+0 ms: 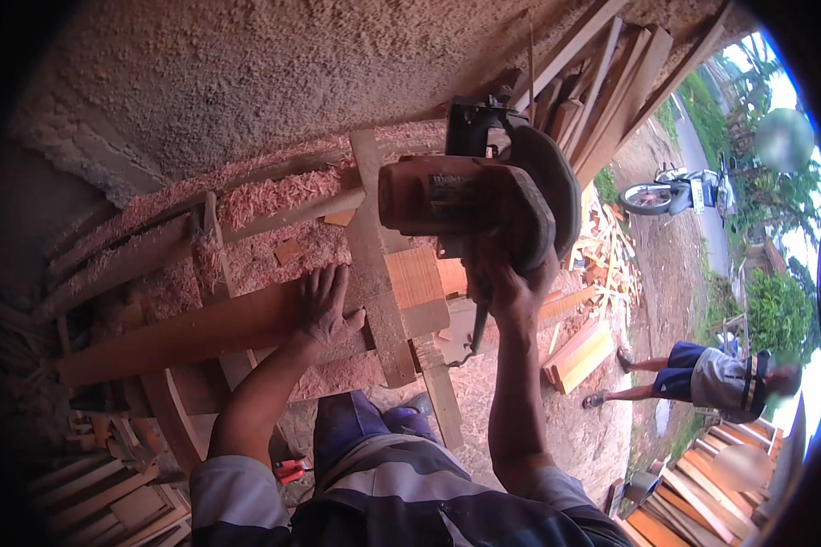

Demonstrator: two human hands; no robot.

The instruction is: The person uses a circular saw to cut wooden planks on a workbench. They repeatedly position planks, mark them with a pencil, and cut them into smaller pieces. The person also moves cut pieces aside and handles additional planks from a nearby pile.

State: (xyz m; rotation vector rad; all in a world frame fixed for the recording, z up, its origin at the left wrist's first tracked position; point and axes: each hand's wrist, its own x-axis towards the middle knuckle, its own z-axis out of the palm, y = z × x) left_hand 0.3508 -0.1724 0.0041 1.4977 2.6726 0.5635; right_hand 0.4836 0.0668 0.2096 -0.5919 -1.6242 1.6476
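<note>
Left hand point(327, 305) nearest, spread flat, pressing plank point(201, 333) on surface point(274, 246). Right hand point(506, 292) clenched around saw point(479, 205) handle. Best: keep plank pinned, fingers clear of cut line, saw level.

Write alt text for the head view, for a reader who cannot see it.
The right hand grips a circular saw above a bench thick with wood shavings, while the left hand lies flat on a long wooden plank. Stacked timber offcuts, another person and a parked motorbike lie beyond.
</note>
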